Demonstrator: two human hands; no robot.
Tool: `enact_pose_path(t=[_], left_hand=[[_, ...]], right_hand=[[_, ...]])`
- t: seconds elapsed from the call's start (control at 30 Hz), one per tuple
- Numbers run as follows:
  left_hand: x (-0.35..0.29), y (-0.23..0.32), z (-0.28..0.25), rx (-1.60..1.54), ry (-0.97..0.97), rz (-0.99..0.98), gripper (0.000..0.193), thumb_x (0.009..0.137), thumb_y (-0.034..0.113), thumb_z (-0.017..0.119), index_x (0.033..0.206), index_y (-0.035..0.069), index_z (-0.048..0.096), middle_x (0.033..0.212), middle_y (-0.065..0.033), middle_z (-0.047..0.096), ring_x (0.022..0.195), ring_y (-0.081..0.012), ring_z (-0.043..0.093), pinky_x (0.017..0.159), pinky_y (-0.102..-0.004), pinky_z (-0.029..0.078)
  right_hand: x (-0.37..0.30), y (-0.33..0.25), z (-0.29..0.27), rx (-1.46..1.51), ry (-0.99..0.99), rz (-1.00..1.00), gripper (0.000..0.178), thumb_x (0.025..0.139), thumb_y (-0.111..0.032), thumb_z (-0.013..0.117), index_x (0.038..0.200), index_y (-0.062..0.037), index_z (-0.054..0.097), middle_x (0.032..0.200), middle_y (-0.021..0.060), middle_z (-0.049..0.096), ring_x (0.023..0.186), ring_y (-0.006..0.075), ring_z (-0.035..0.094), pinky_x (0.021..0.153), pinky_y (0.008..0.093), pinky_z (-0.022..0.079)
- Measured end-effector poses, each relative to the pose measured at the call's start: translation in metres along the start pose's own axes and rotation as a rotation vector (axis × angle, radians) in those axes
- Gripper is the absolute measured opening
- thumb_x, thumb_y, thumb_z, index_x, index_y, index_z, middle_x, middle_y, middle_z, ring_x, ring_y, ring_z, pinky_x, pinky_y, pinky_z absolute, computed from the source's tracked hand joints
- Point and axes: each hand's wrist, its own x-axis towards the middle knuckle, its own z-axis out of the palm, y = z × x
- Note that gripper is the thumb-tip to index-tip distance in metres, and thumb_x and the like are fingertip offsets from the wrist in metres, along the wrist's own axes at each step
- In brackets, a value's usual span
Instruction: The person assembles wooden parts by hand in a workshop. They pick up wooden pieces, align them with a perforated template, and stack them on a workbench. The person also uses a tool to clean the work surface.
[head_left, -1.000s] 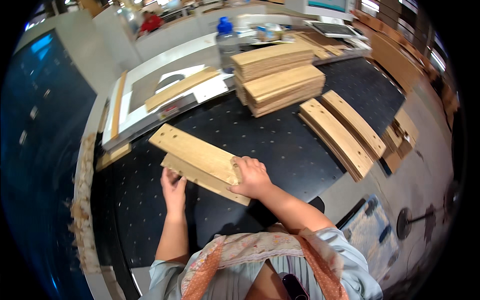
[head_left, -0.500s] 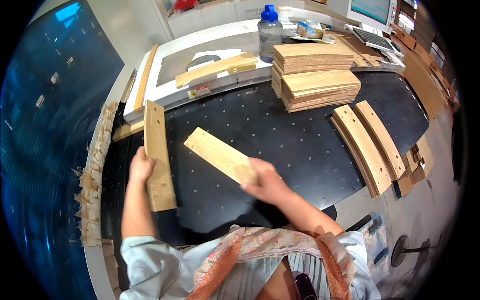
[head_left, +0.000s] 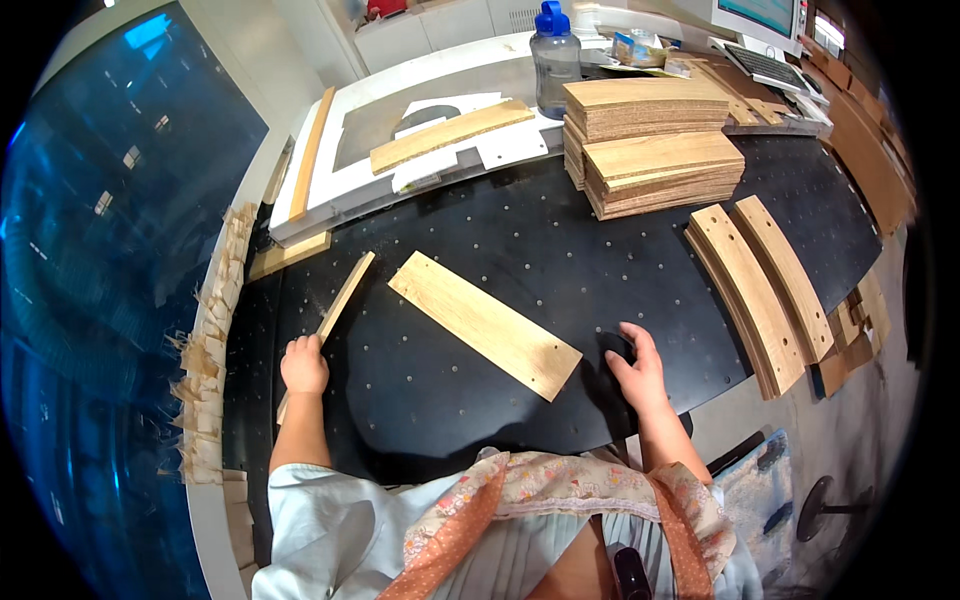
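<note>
Head view: worn on my head, left of a pair, looking down and forward.
Table (head_left: 620, 270): seen from above its near side, stretching away from me.
Arm's reach: my left hand (head_left: 304, 365) and right hand (head_left: 642, 375), at middle distance.
Apron (head_left: 575, 485): nearest, along the bottom.
Monitor (head_left: 757, 18): well off, cut by the top edge.
Rim: fisheye bend.

One held board (head_left: 347, 295), one bottle (head_left: 556, 75), one keyboard (head_left: 765, 68)
</note>
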Motion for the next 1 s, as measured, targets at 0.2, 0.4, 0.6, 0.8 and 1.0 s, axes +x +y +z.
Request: enact_pose_path(t=[0.2,0.4,0.6,0.8,1.0], left_hand=[[0.003,-0.007,0.001,-0.131,0.103,-0.127,0.012,0.071,0.008,0.064,0.081,0.011,0.06,0.083,-0.0071,0.058,0.082,-0.0281,0.056,0.07,-0.04,0.048],[0.017,-0.041,-0.025,-0.45,-0.057,-0.516,0.017,0.07,0.013,0.072,0.082,0.004,0.064,0.077,-0.0155,0.063,0.072,-0.0319,0.063,0.067,-0.0398,0.05],[-0.006,-0.04,-0.04,-0.491,-0.346,-0.445,0.022,0.076,0.019,0.069,0.087,0.002,0.059,0.08,-0.0173,0.066,0.077,-0.0336,0.064,0.071,-0.0391,0.05],[-0.012,-0.018,-0.061,-0.478,-0.399,-0.477,0.022,0.074,0.02,0.071,0.086,0.003,0.063,0.083,-0.0183,0.066,0.081,-0.0347,0.064,0.072,-0.0392,0.05],[-0.017,-0.027,-0.059,-0.372,-0.418,-0.33,0.028,0.073,0.025,0.072,0.089,0.005,0.062,0.091,-0.0182,0.066,0.089,-0.0342,0.062,0.077,-0.0419,0.049]], right_hand=[[-0.019,0.019,-0.003,0.005,0.021,0.032,0.044,0.073,-0.007,0.068,0.115,-0.0031,0.055,0.111,0.0141,0.057,0.106,0.0291,0.053,0.092,0.0357,0.042],[-0.02,0.024,-0.01,0.043,0.01,0.042,0.04,0.073,-0.004,0.067,0.112,-0.0029,0.056,0.106,0.0111,0.058,0.097,0.0245,0.055,0.086,0.0319,0.044],[-0.023,0.015,-0.008,-0.123,0.014,-0.091,0.035,0.072,-0.005,0.065,0.105,-0.0041,0.058,0.106,0.0144,0.06,0.103,0.0334,0.054,0.092,0.0398,0.042],[-0.023,0.015,-0.01,-0.117,-0.01,-0.145,0.033,0.072,-0.004,0.065,0.104,-0.0035,0.058,0.105,0.0139,0.06,0.101,0.033,0.054,0.09,0.039,0.042],[-0.023,0.014,-0.008,-0.143,0.008,-0.195,0.031,0.071,-0.003,0.065,0.101,-0.0026,0.059,0.1,0.0131,0.061,0.098,0.0327,0.055,0.087,0.0388,0.044]])
